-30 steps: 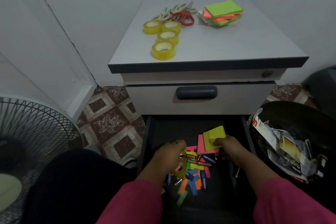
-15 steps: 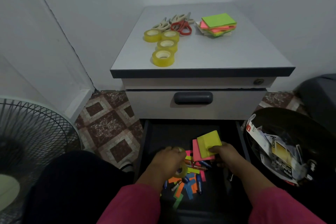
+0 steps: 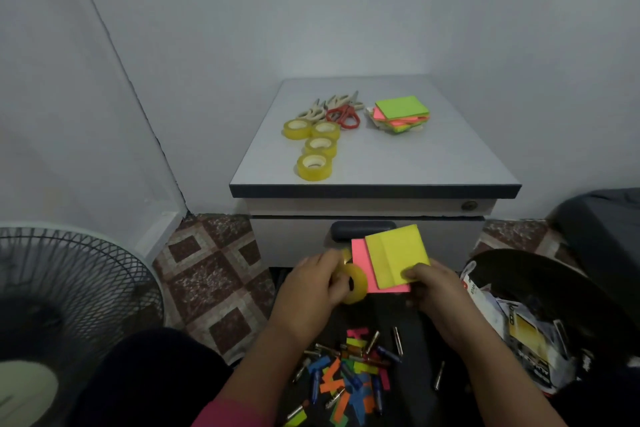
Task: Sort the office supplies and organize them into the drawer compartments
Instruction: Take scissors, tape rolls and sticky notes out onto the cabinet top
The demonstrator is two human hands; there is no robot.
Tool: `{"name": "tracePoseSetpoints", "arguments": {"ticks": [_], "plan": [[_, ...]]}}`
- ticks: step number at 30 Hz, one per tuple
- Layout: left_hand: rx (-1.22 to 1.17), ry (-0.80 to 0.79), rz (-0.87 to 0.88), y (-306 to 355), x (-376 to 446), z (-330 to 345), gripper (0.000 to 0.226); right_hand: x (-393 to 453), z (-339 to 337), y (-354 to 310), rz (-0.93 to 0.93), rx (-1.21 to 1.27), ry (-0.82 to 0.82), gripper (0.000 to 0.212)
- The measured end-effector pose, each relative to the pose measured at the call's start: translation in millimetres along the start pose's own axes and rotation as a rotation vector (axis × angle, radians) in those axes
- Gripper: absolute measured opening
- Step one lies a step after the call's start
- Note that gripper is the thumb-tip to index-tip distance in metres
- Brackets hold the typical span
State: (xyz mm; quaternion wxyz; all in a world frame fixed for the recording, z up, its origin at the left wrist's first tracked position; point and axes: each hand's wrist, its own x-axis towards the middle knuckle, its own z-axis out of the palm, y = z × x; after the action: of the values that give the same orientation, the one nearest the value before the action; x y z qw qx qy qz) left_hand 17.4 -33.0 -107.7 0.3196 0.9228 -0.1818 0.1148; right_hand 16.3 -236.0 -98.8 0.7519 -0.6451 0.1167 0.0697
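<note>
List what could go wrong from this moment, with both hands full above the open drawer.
1. The right hand pinches the yellow pad and pink pad by one corner; the fanned-out pads could slip and fall into the drawer clutter.
2. The left hand grips a tape roll loosely at its edge; it could drop and roll away.
3. Neither hand is free to steady anything.

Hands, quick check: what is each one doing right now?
Left hand: grips a yellow tape roll.
Right hand: pinches yellow and pink sticky-note pads.
</note>
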Motion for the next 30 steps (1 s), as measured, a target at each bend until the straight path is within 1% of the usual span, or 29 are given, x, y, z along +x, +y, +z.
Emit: {"name": "tracePoseSetpoints", "arguments": {"ticks": [1,4,6,8,10,13,16,18,20,22,23,26,28,30], "plan": [[-0.032,0.059,0.005,7.6,2.0,-10.5,0.007,-5.9,2.5,-10.9,-0.043,0.018,-0.009,0.015],[-0.121,0.279,0.025,30.3,13.0,-48.1,0.022,-15.9,8.4,-38.6,-0.178,0.065,-0.033,0.011],[-0.15,0.414,0.04,37.7,26.8,-77.0,0.019,-18.9,12.3,-56.8,-0.249,0.098,-0.012,0.023],[-0.1,0.493,0.044,35.2,47.6,-103.6,0.011,-19.0,16.1,-73.6,-0.302,0.115,0.014,0.027],[-0.028,0.464,-0.014,23.9,74.5,-123.0,0.007,-16.1,19.5,-88.3,-0.323,0.123,0.042,0.027],[0.072,0.306,-0.123,4.1,111.1,-137.8,0.009,-7.2,24.9,-105.0,-0.331,0.114,0.091,0.026],[0.165,0.142,-0.18,-9.2,133.6,-138.3,0.012,3.7,30.5,-120.1,-0.333,0.098,0.137,0.025],[0.165,0.09,-0.199,-14.6,143.0,-137.4,0.013,11.2,32.5,-129.8,-0.338,0.082,0.153,0.022],[0.113,0.074,-0.194,-18.6,150.4,-136.9,0.011,19.9,33.8,-138.7,-0.364,0.029,0.167,0.016],[-0.009,0.118,-0.186,-19.0,155.9,-136.2,0.007,33.9,33.9,-147.7,-0.397,-0.036,0.21,0.008],[-0.094,0.172,-0.189,-18.6,160.5,-135.4,0.005,46.0,34.3,-153.6,-0.413,-0.06,0.241,0.008],[-0.324,0.358,-0.215,-13.3,170.3,-130.2,0.003,85.5,36.7,-173.2,-0.446,-0.098,0.329,0.018],[-0.424,0.4,-0.24,-9.4,178.2,-124.9,0.004,114.1,40.9,-189.7,-0.441,-0.113,0.37,0.015],[-0.441,0.407,-0.271,-8.7,185.6,-117.4,0.004,139.9,45.1,-203.5,-0.427,-0.139,0.389,0.009]]}}
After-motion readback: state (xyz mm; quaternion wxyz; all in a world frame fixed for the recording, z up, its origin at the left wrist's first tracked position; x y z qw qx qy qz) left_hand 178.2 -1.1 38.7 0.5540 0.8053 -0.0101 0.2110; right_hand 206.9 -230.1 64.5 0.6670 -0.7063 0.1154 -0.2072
